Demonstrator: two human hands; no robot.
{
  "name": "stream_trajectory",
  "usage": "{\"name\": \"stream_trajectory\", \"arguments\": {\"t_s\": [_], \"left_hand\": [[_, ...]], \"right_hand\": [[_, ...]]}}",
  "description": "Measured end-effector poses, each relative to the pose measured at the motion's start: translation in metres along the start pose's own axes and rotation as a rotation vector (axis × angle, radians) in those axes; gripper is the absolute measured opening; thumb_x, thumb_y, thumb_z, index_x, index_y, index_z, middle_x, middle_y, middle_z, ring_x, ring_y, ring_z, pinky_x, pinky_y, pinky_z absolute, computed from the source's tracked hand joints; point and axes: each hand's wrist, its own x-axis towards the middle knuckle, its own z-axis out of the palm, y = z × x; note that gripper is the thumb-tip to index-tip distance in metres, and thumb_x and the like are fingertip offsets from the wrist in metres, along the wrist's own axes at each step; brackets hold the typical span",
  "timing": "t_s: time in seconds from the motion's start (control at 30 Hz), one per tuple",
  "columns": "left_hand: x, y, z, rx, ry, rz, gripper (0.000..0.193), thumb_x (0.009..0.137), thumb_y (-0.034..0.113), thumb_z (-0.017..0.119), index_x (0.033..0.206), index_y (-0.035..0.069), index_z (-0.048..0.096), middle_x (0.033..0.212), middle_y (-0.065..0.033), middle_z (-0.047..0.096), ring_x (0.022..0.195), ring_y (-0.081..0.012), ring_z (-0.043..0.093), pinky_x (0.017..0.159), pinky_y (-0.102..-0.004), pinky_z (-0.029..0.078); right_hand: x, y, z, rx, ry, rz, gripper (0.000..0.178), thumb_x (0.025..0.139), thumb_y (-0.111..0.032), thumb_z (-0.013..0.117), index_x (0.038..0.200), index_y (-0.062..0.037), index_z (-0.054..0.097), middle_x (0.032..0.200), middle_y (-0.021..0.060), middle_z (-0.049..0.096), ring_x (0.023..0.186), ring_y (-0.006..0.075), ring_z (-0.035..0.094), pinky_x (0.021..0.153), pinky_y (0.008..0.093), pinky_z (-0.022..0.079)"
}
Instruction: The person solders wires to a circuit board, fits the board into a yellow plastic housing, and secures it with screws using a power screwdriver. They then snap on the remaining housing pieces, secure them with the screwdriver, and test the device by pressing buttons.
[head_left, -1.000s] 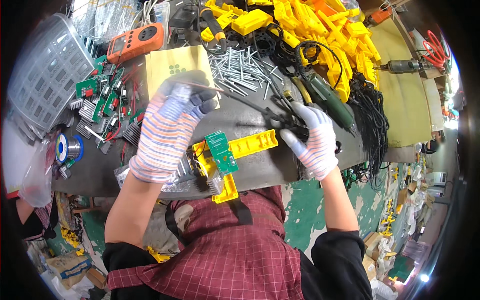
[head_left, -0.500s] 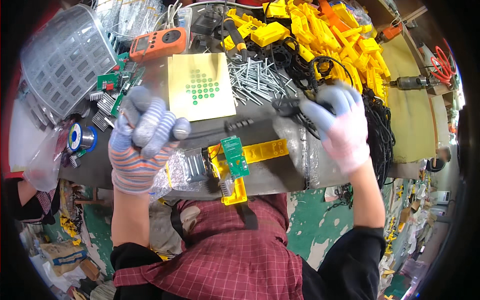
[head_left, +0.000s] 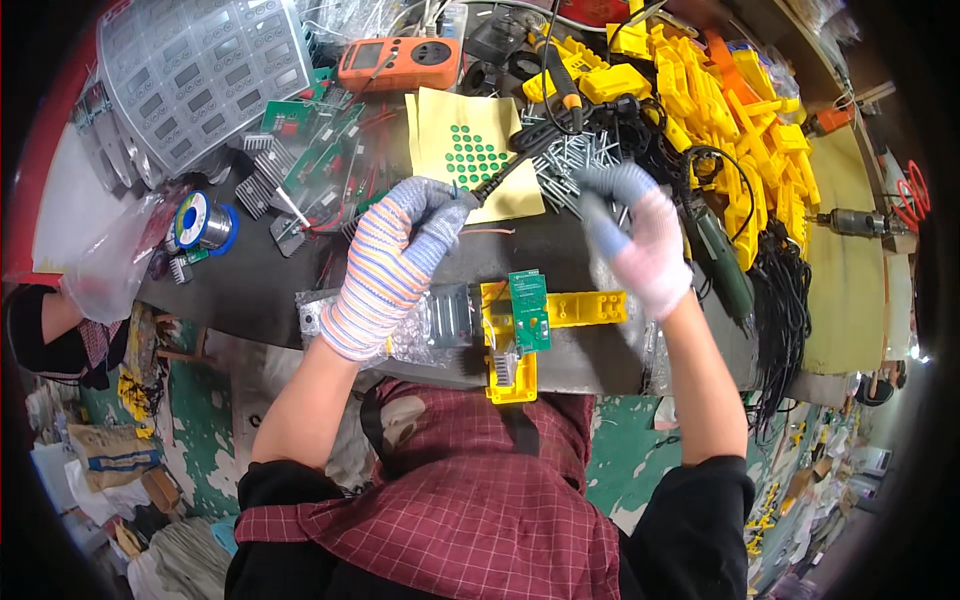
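My left hand (head_left: pixel 395 265), in a striped glove, is closed on the end of a black cable (head_left: pixel 505 175), pinching it below its ribbed strain relief. The cable runs up over a yellow sheet with green round stickers (head_left: pixel 428 140). Over the table to the right is my right hand (head_left: pixel 645 240), gloved and partly blurred, its fingers and thumb apart with nothing seen between them. Below and between the hands lies a yellow plastic housing (head_left: pixel 588 308). A green circuit board (head_left: pixel 529 312) rests across it, with a finned heat sink (head_left: pixel 505 370) beside the board.
Long screws (head_left: pixel 565 165) lie beyond my right hand, near a heap of yellow housings (head_left: pixel 690 95). An orange multimeter (head_left: pixel 398 64), a solder spool (head_left: pixel 205 222) and bagged circuit boards (head_left: pixel 320 150) occupy the left. Black cables (head_left: pixel 785 310) hang at right. Another person's arm (head_left: pixel 50 315) shows far left.
My left hand has moved right and now pinches the cable end. My right hand has come away from the black cable and shifted left. The view has shifted too.
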Motion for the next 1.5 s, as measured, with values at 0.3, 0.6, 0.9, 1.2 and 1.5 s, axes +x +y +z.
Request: {"name": "stream_trajectory", "arguments": {"t_s": [0.3,0.6,0.9,1.2,1.5], "left_hand": [[0.000,0.004,0.003,-0.030,0.014,0.032,0.014,0.097,0.012,0.063,0.106,0.002,0.068,0.077,0.0012,0.063,0.069,-0.0035,0.055,0.063,-0.0220,0.045],[-0.013,0.006,0.004,0.058,-0.108,0.092,0.013,0.091,0.008,0.070,0.101,0.001,0.065,0.087,-0.0072,0.068,0.082,-0.0121,0.065,0.076,-0.0277,0.053],[-0.013,0.002,-0.007,0.327,-0.220,0.225,0.015,0.093,0.008,0.068,0.105,0.001,0.063,0.091,-0.0024,0.066,0.083,-0.0093,0.061,0.076,-0.0272,0.052],[-0.001,0.008,-0.004,0.330,-0.481,-0.033,0.015,0.094,0.003,0.065,0.108,0.000,0.063,0.100,-0.0036,0.066,0.095,-0.0096,0.063,0.087,-0.0267,0.052],[-0.013,0.010,0.005,0.561,-0.482,0.346,0.012,0.083,0.008,0.070,0.094,0.004,0.066,0.084,-0.0094,0.061,0.082,-0.0281,0.063,0.078,-0.0373,0.049]], "right_hand": [[-0.006,-0.049,0.034,0.155,-0.074,-0.008,0.019,0.087,-0.018,0.075,0.099,-0.0034,0.071,0.086,0.0129,0.069,0.077,0.0298,0.067,0.069,0.0379,0.053],[-0.009,-0.053,0.035,0.155,-0.059,0.057,0.010,0.086,-0.013,0.073,0.087,-0.0037,0.071,0.080,0.0138,0.068,0.074,0.0302,0.066,0.066,0.0368,0.052],[0.089,0.033,-0.016,-0.628,0.129,-0.015,0.069,0.081,-0.018,0.071,0.145,-0.0200,0.047,0.125,0.0153,0.062,0.119,0.0347,0.057,0.101,0.0459,0.046],[0.101,0.027,0.006,0.231,0.341,-0.191,0.024,0.092,-0.014,0.071,0.114,-0.0066,0.066,0.099,0.0071,0.073,0.089,0.0203,0.067,0.080,0.0307,0.052],[-0.089,0.030,-0.056,0.874,0.496,0.460,0.022,0.093,-0.031,0.067,0.100,-0.0097,0.065,0.090,0.0046,0.067,0.072,0.0147,0.060,0.071,0.0279,0.051]]}}
